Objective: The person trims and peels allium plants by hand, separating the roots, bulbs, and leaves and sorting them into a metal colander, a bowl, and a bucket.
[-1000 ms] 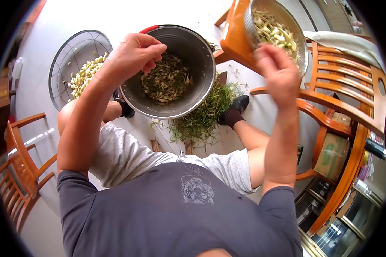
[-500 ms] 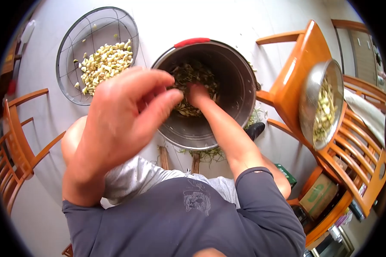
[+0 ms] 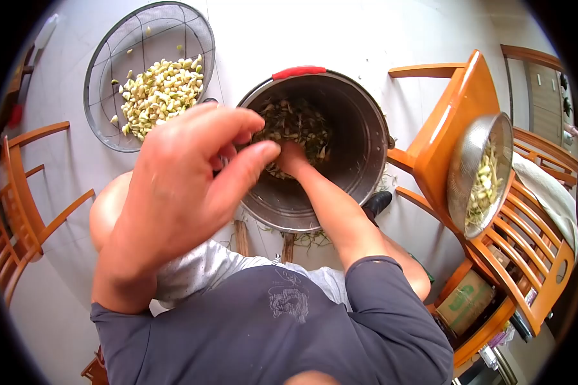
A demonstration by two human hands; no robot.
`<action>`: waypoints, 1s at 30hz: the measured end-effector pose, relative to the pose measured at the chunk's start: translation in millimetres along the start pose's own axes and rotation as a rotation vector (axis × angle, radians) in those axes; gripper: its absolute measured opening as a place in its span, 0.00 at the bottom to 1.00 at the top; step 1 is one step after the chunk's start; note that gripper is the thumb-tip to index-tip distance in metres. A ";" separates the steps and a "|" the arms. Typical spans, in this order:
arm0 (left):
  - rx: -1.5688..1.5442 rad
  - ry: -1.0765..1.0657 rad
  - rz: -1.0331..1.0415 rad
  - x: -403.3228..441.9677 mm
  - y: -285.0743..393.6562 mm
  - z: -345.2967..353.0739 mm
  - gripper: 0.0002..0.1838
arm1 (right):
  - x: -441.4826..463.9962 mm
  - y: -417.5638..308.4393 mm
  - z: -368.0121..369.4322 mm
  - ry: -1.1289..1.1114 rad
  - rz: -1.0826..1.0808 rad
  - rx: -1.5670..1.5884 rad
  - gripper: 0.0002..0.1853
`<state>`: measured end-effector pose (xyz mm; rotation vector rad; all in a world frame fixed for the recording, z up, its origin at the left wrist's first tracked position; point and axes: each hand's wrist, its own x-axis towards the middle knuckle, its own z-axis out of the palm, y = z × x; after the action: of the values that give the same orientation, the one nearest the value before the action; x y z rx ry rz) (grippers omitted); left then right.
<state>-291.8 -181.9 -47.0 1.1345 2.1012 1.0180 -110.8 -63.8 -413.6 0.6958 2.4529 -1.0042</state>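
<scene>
My left hand (image 3: 186, 173) is raised close to the camera, over my thigh and left of a deep metal pot (image 3: 356, 147). Its fingers are curled, with a gap between thumb and forefinger; nothing shows between them. My right hand (image 3: 289, 158) reaches down inside the pot, and its fingers are hidden among a heap of pale bulbs with stalks and skins (image 3: 302, 122). A red grip (image 3: 298, 72) sits on the pot's handle. To the upper left, a round mesh basket (image 3: 106, 54) holds many trimmed, whitish-green bulbs (image 3: 160, 93).
A metal colander (image 3: 459, 170) with stalky bulbs (image 3: 485, 186) rests on a wooden chair (image 3: 440, 138) at the right. Another wooden chair (image 3: 29, 199) stands at the left. A cardboard box (image 3: 465, 301) lies at lower right. Green scraps (image 3: 315, 239) litter the floor by the pot.
The view has shifted slightly, so the pot sits a little lower and farther right. My left hand stays raised in much the same curl; my right hand remains in the pot, slightly lower in view.
</scene>
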 end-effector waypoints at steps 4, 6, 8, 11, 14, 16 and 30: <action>0.017 0.008 0.010 4.4 -4.4 9.0 0.10 | -46.9 -31.5 -73.3 -0.036 0.288 0.731 0.18; 0.052 -0.031 -0.027 10.0 -4.7 12.1 0.11 | -74.0 -42.7 -109.2 -0.065 0.246 0.890 0.16; 0.074 -0.009 0.012 15.0 -9.2 20.2 0.13 | -106.2 -56.1 -145.2 -0.079 0.195 1.075 0.10; -0.044 -0.070 -0.030 22.9 -9.2 35.9 0.15 | -145.5 -62.1 -184.5 -0.106 0.081 1.314 0.08; -0.277 -0.204 -0.078 35.5 -13.9 64.0 0.19 | -166.0 -75.1 -213.5 -0.090 -0.051 1.453 0.08; -0.472 -0.287 -0.176 41.8 -23.0 86.2 0.22 | -179.5 -86.1 -228.6 -0.081 -0.138 1.487 0.09; -1.090 -0.814 -0.302 19.7 -5.9 95.9 0.32 | -206.7 -92.6 -234.2 -0.050 -0.173 1.605 0.11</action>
<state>-233.5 -132.3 -108.4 0.4800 0.7949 1.0563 -39.8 -10.9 -100.1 0.7761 1.1785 -2.9167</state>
